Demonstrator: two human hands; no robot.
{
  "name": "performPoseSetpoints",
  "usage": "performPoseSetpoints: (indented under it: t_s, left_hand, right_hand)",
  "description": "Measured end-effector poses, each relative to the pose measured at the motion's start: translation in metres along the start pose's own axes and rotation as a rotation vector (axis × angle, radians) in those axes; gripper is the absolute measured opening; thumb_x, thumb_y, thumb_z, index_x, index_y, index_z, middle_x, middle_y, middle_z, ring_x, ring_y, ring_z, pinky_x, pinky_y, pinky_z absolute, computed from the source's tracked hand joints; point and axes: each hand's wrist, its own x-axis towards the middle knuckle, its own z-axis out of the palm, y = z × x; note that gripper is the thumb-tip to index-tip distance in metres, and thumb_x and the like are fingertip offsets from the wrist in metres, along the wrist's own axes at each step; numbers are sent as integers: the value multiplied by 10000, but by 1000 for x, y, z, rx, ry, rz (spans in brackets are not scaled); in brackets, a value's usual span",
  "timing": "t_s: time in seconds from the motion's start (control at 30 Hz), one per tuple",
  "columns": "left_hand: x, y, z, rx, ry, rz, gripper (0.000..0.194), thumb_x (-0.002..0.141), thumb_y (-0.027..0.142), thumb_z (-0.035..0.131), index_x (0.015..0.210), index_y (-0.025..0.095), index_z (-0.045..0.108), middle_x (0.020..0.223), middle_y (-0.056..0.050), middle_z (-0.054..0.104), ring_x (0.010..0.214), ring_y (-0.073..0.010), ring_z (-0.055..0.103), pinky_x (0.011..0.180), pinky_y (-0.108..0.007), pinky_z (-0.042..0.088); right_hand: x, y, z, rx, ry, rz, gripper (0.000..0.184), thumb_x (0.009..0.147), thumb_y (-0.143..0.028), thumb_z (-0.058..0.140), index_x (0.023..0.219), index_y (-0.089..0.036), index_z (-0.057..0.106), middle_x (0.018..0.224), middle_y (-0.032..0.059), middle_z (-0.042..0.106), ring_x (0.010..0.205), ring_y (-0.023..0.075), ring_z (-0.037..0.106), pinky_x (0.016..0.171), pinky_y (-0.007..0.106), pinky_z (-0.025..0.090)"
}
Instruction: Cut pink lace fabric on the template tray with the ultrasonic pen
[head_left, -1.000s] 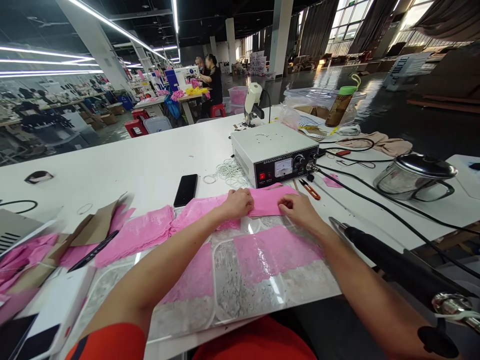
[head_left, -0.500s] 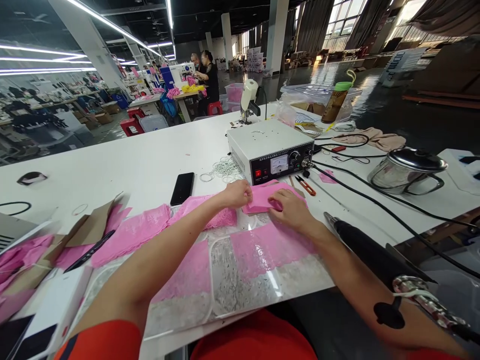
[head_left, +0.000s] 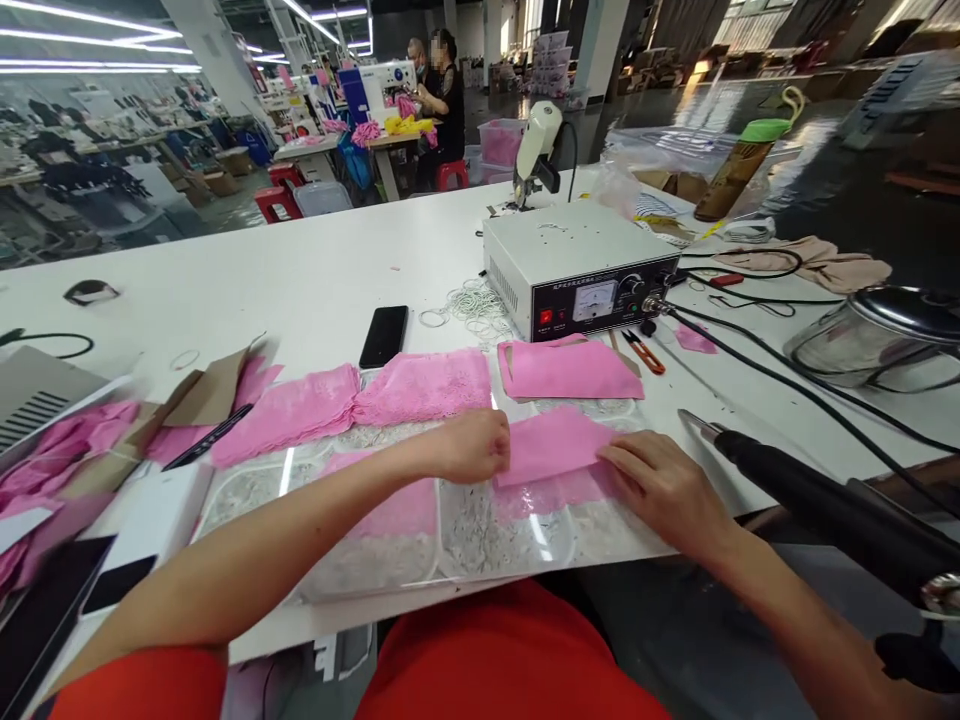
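Between my two hands a pink fabric piece [head_left: 553, 448] is stretched above the clear plastic sheet [head_left: 502, 550]. My left hand [head_left: 480, 445] is closed on its left end, and my right hand [head_left: 652, 475] pinches its right corner. Under it, partly covered, lies another pink piece with a wavy edge. Just beyond my hands is a stack of plain pink pieces [head_left: 574, 370]. Left of that stack lie lace-edged pink pieces [head_left: 427, 385] and a further pile of pink pieces [head_left: 292, 410].
A control box [head_left: 581, 265] with cables stands behind the stack. Orange thread snips [head_left: 643, 352] and a black phone [head_left: 384, 336] lie nearby. A black handheld tool [head_left: 810, 490] juts in at the right, beside a glass pot [head_left: 877, 340]. Two people [head_left: 439, 100] are at a sewing machine beyond.
Both hands have come from the plain stack toward me, carrying a pink piece over the plastic sheet. The stack is now uncovered. The view has tilted down.
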Motion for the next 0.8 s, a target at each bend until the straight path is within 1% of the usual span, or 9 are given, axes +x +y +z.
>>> performPoseSetpoints:
  t_s: [0.1, 0.17, 0.3, 0.43, 0.6, 0.8]
  left_hand:
    - [-9, 6, 17, 39, 8, -9, 148, 756, 70, 588, 662, 155, 664, 908, -39, 642, 856, -174, 590, 777, -281, 454]
    - [-12, 8, 25, 69, 19, -17, 164, 757, 52, 576, 662, 155, 661, 904, -45, 639, 897, -195, 580, 837, -324, 440]
    - [-13, 10, 35, 112, 44, -24, 157, 781, 69, 570, 686, 151, 664, 932, -59, 637, 930, -215, 567, 863, -364, 425]
    - [-14, 8, 40, 126, 64, -19, 156, 794, 69, 575, 696, 148, 668, 939, -56, 635, 935, -211, 564, 859, -361, 420]
    - [-16, 1, 45, 104, 81, 4, 176, 813, 64, 576, 693, 153, 668, 936, -35, 625, 911, -182, 565, 859, -340, 414]
    - [-19, -3, 47, 67, 96, 31, 178, 840, 65, 573, 720, 153, 672, 935, -26, 612, 898, -156, 561, 852, -296, 420]
  right_hand:
    - [-8, -3, -3, -1, 0, -58, 172, 869, -29, 524, 945, -138, 633, 851, 89, 651, 814, 203, 583, 750, 333, 459]
    - [-10, -3, -4, 9, -5, -71, 178, 872, -29, 523, 949, -142, 638, 858, 89, 653, 817, 200, 589, 755, 333, 463]
    - [-15, -3, -6, 43, -23, -68, 193, 862, -4, 527, 949, -136, 637, 868, 88, 655, 828, 197, 589, 766, 334, 468]
    - [-18, -3, -7, 75, -41, -61, 179, 868, -16, 546, 965, -143, 627, 868, 77, 658, 818, 191, 586, 771, 336, 471]
    - [-19, -3, -9, 95, -60, -44, 152, 891, -64, 546, 983, -155, 626, 874, 72, 669, 815, 188, 604, 758, 331, 480]
    - [-20, -4, -11, 106, -67, -25, 129, 895, -75, 544, 949, -159, 625, 848, 65, 666, 787, 184, 606, 732, 327, 487]
